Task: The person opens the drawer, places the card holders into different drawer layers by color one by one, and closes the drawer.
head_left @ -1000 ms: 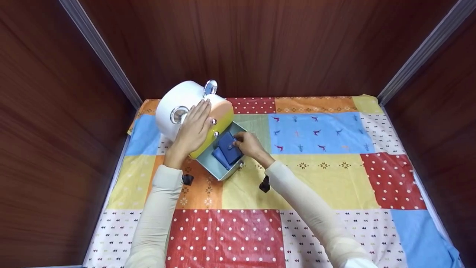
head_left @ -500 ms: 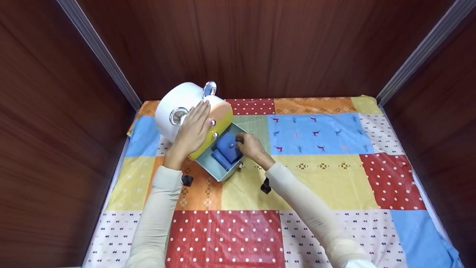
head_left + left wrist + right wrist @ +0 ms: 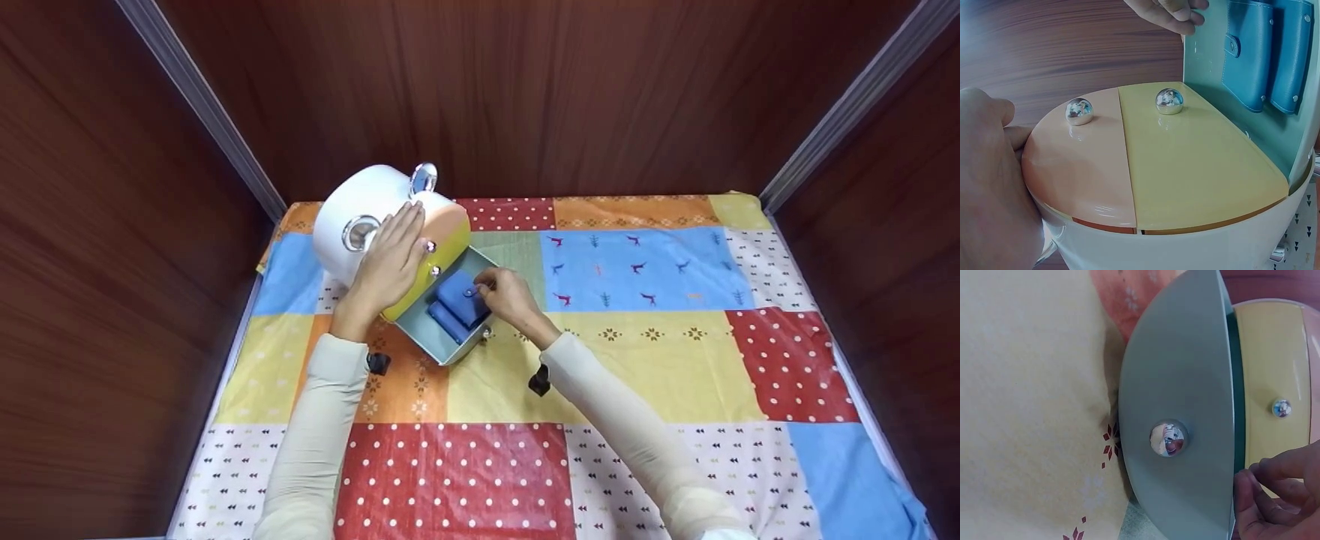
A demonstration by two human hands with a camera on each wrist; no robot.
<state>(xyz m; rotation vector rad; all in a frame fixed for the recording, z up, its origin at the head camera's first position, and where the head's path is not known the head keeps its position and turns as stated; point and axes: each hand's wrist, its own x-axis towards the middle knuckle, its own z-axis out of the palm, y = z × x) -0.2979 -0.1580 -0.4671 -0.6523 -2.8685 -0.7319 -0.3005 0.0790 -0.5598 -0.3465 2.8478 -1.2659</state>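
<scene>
A round white cabinet (image 3: 379,184) stands at the left of the table, its pale-green bottom drawer (image 3: 420,330) pulled out. Inside the drawer lie two blue snap wallets (image 3: 457,289), side by side in the left wrist view, where a strap with a snap (image 3: 1232,45) shows on one. My left hand (image 3: 390,259) rests with straight fingers on the cabinet top beside its front. My right hand (image 3: 510,296) hovers at the drawer's far side with loosely bent fingers. In the left wrist view those fingers (image 3: 1188,16) stand apart from the wallets and hold nothing.
Peach (image 3: 1084,163) and yellow (image 3: 1202,163) drawer fronts with chrome knobs sit shut above the green one. A small round mirror (image 3: 424,178) stands up from the cabinet. Dark wood panels (image 3: 525,97) enclose the table, covered by a patchwork cloth (image 3: 637,360).
My right hand has let go of the upper wallet, which now lies in the drawer, and has drawn slightly toward me. My left hand stays on the cabinet.
</scene>
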